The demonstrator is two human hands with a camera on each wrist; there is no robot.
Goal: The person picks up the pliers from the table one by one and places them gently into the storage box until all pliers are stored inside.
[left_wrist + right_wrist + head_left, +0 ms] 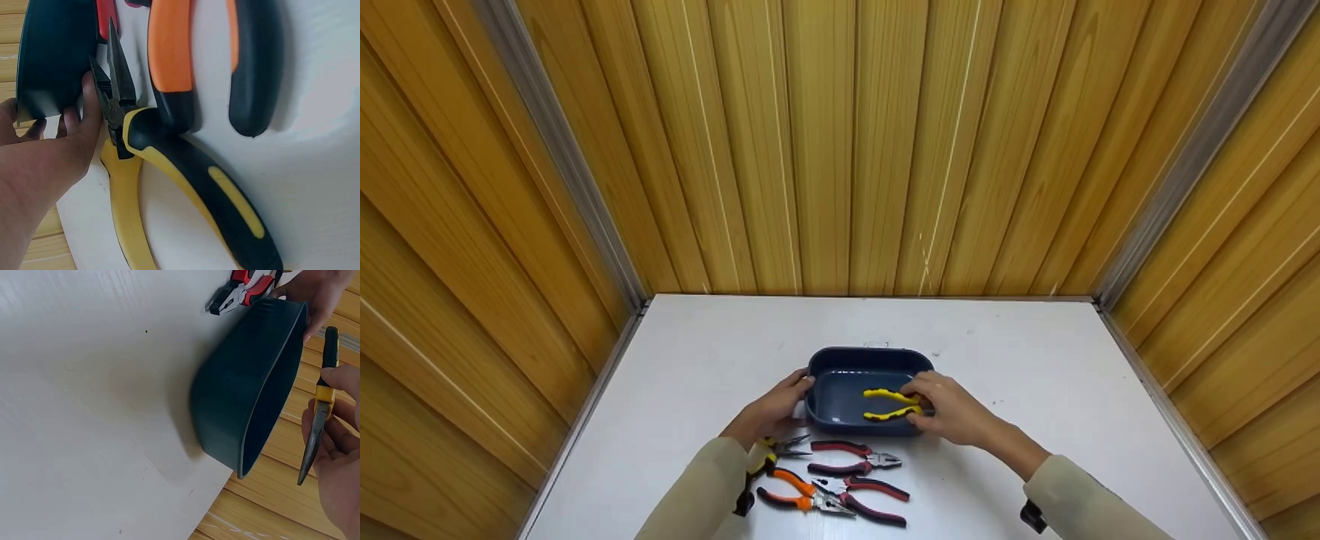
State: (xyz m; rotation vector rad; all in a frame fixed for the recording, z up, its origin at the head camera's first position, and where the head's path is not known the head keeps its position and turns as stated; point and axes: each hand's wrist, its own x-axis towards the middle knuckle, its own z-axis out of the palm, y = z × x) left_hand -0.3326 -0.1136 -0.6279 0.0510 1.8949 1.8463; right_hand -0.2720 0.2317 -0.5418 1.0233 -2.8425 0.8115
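A dark blue rectangular basin (870,351) stands on the white table. My left hand (776,405) holds its left end, thumb at the rim and fingers against the outer wall. Over the basin's right part, my right hand (956,409) pinches yellow-and-black long-nose pliers (889,393), their handles spread toward the left. The right wrist view shows the narrow dark nose of these pliers (316,433) beyond the fingers. Close beside my left hand lie other yellow-and-black long-nose pliers (194,180), partly hidden by the left sleeve in the head view.
In front of the basin lie red-and-black pliers (840,448), orange-and-black pliers (791,478) and a second red-and-black pair (877,517), close together. Wood-patterned walls (817,150) enclose the table's back and sides.
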